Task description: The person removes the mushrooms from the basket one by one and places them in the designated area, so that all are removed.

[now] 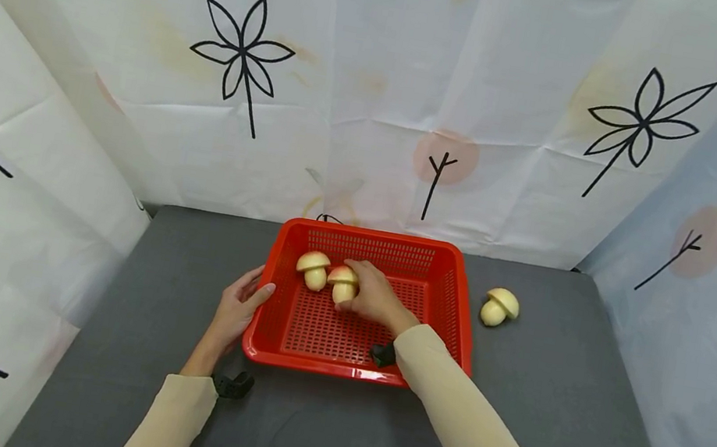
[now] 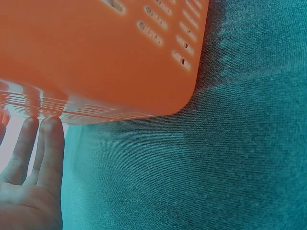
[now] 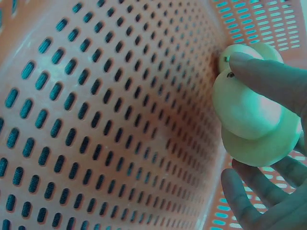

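A red plastic basket with slotted walls sits on the grey table. My right hand reaches into it and holds a toy mushroom with a pale stem and a reddish cap. In the right wrist view the thumb lies across the pale mushroom, with fingers at its other side. Another toy mushroom is just left of it inside the basket. My left hand is at the basket's left side. Its straight fingers touch the outer wall, and the thumb is by the rim.
A third toy mushroom, with a yellowish cap, lies on the grey table to the right of the basket. White fabric printed with flowers and twigs hangs behind the table and along both sides.
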Motion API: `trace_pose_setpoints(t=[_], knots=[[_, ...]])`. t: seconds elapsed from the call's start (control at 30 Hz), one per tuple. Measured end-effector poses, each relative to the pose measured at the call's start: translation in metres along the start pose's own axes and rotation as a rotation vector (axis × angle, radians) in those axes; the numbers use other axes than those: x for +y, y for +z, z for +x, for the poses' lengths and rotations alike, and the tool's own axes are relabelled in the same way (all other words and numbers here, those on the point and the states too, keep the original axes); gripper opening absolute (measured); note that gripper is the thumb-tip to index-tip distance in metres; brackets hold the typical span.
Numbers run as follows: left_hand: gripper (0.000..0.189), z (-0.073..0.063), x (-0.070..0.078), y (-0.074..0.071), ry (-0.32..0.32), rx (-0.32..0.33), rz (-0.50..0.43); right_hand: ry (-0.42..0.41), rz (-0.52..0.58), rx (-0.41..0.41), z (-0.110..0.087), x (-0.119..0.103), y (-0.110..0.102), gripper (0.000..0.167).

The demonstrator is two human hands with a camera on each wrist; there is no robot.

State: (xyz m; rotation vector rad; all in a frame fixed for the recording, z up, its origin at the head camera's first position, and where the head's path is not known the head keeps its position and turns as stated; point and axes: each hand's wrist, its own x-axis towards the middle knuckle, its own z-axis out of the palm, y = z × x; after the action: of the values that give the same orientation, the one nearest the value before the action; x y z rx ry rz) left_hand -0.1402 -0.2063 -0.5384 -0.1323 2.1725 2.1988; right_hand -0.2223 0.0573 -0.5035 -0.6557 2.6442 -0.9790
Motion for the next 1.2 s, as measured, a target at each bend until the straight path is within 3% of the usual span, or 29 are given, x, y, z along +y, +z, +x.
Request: trace_pose_setpoints(t=[0.2, 0.7, 0.9, 1.2], knots=[[0.06, -0.001, 0.001, 0.001, -0.003, 0.002, -0.001, -0.003, 0.085, 0.006, -0.009, -0.008, -0.011, 0.085], [0.06, -0.001, 0.0, 0.0, 0.012, -0.005, 0.003, -0.063, 0.089, 0.058, -0.033, -0.024, -0.042, 0.086], [0.059, -0.001, 0.0, 0.0, 0.014, -0.004, -0.003, -0.119, 0.125, 0.112, -0.044, -0.023, -0.055, 0.084], [0.06, 0.0, 0.0, 0.0, 0.004, 0.0, -0.003, -0.104, 0.157, 0.163, -0.061, -0.015, -0.074, 0.086]])
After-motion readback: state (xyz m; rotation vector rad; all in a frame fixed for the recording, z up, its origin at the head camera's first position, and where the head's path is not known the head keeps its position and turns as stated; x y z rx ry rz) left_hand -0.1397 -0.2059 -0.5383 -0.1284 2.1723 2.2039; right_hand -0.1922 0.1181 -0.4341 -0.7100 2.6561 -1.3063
